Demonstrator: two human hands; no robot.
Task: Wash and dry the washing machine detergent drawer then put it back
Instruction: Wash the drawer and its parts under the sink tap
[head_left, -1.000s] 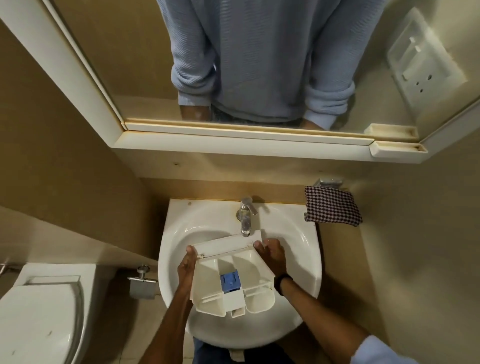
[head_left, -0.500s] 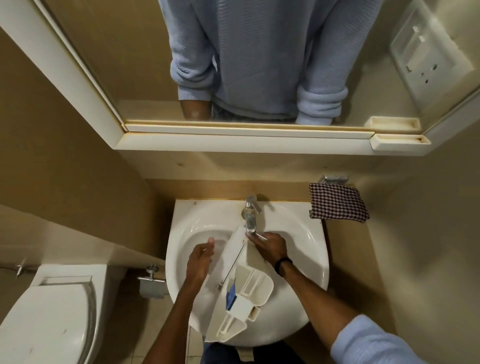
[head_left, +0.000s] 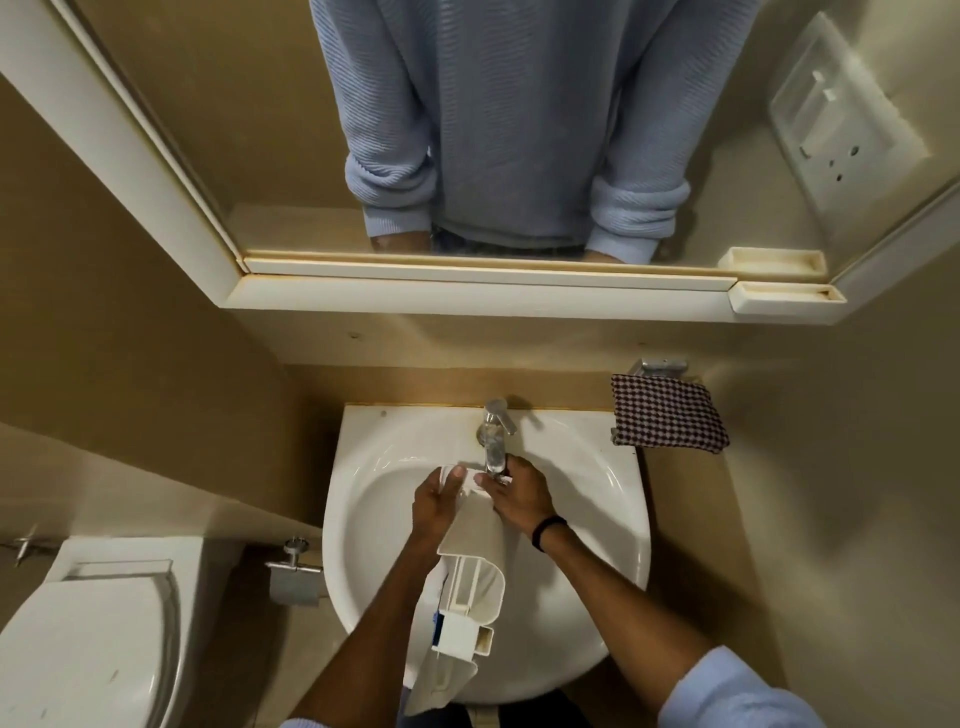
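Observation:
The white detergent drawer (head_left: 470, 566) lies lengthwise in the sink (head_left: 618, 525), turned on its side, with a blue insert showing near its lower end. Its front panel sits right under the tap spout (head_left: 495, 457). My left hand (head_left: 439, 501) grips the left end of that panel, fingertips over its edge. On the other side, my right hand (head_left: 517, 496) holds the drawer's top end just below the spout, fingers curled round it. Whether water is running I cannot tell.
A checked cloth (head_left: 667, 413) hangs on a wall hook right of the sink. The toilet (head_left: 88, 639) and a paper holder (head_left: 293, 571) are at the lower left. A mirror with a white shelf (head_left: 467, 301) juts out above the tap.
The drawer has turned from compartments-up onto its side and swung lengthwise, front end up under the tap. My left hand has moved up onto the front panel.

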